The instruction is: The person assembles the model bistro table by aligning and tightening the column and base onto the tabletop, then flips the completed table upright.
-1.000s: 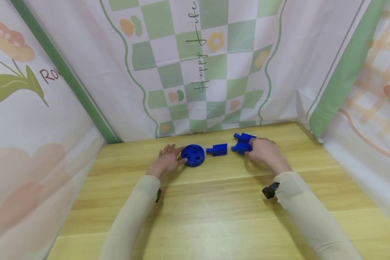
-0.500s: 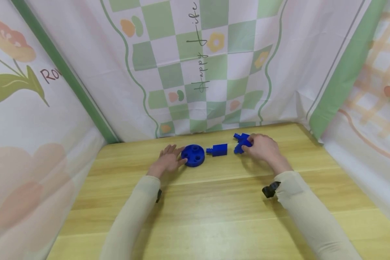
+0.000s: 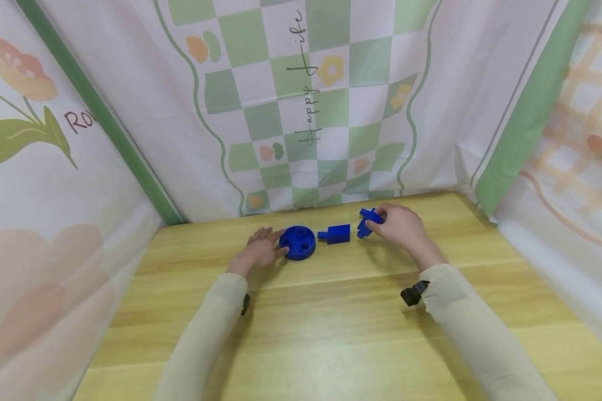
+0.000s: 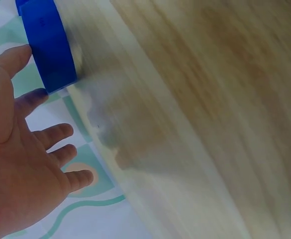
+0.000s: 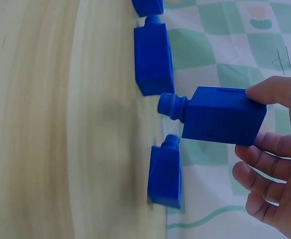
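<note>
A round blue disc (image 3: 295, 242) with several holes in its top lies on the table, left of centre in the head view. My left hand (image 3: 256, 252) is spread beside it, thumb and index finger at its side wall. In the right wrist view my right hand (image 5: 284, 149) pinches a blue box-shaped block (image 5: 224, 117) with a ribbed, bottle-like neck, between thumb and fingers at its end away from the neck. It is tilted, neck down and left in the head view. A like block (image 5: 165, 177) lies behind it, another (image 3: 338, 234) between it and the disc.
The blue pieces lie along the far part of the wooden table (image 3: 311, 317). Right behind them hangs a green-and-white checked curtain (image 3: 291, 133); printed cloth also closes off both sides.
My right hand has lifted its block, swung the neck down toward me and drawn it slightly left. My left hand and the disc keep their place. The head view has shifted slightly.
</note>
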`<act>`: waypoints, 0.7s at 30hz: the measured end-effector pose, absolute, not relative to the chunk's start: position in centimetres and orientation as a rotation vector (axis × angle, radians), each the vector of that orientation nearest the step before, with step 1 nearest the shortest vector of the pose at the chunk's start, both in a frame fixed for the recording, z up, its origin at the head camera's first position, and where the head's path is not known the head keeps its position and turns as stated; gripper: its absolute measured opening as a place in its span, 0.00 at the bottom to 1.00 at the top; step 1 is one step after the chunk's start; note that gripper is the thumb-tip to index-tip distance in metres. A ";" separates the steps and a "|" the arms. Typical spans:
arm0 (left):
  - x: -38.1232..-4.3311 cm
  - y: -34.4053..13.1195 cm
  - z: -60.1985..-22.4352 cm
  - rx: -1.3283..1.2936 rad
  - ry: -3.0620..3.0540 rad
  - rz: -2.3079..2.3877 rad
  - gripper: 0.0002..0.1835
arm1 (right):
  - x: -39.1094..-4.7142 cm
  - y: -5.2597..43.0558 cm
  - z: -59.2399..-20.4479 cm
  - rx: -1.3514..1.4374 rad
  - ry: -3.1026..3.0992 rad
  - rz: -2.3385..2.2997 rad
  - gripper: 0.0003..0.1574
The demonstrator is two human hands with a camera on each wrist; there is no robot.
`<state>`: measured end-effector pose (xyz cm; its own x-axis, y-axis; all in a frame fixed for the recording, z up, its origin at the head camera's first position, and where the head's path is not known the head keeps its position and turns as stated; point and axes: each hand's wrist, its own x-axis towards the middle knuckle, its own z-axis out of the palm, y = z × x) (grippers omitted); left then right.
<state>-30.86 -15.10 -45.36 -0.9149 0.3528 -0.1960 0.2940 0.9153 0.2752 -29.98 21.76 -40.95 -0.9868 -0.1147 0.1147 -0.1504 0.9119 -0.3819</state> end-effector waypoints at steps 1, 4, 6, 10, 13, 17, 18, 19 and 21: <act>-30.8 -15.1 -45.4 0.487 2.835 0.357 0.36 | -30.0 21.5 -40.8 0.215 -2.975 0.612 0.34; -30.9 -15.1 -45.4 0.493 2.836 0.354 0.36 | -29.9 20.8 -40.4 0.235 -2.962 0.621 0.33; -30.9 -15.1 -45.4 0.496 2.836 0.346 0.36 | -29.8 20.3 -40.1 0.246 -2.961 0.626 0.32; -31.0 -15.0 -45.5 0.484 2.839 0.333 0.36 | -29.8 19.5 -40.0 0.258 -2.959 0.636 0.32; -30.9 -15.0 -45.5 0.476 2.840 0.331 0.36 | -29.9 19.0 -40.1 0.267 -2.963 0.639 0.33; -30.9 -15.0 -45.4 0.474 2.835 0.332 0.36 | -29.9 18.3 -40.3 0.282 -2.977 0.615 0.34; -30.8 -15.0 -45.4 0.470 2.833 0.331 0.36 | -29.9 18.1 -40.3 0.286 -2.978 0.607 0.34; -30.8 -15.0 -45.4 0.468 2.833 0.328 0.36 | -29.9 18.0 -40.3 0.291 -2.976 0.602 0.34; -30.8 -15.0 -45.4 0.463 2.833 0.334 0.36 | -30.0 17.6 -40.3 0.303 -2.972 0.594 0.34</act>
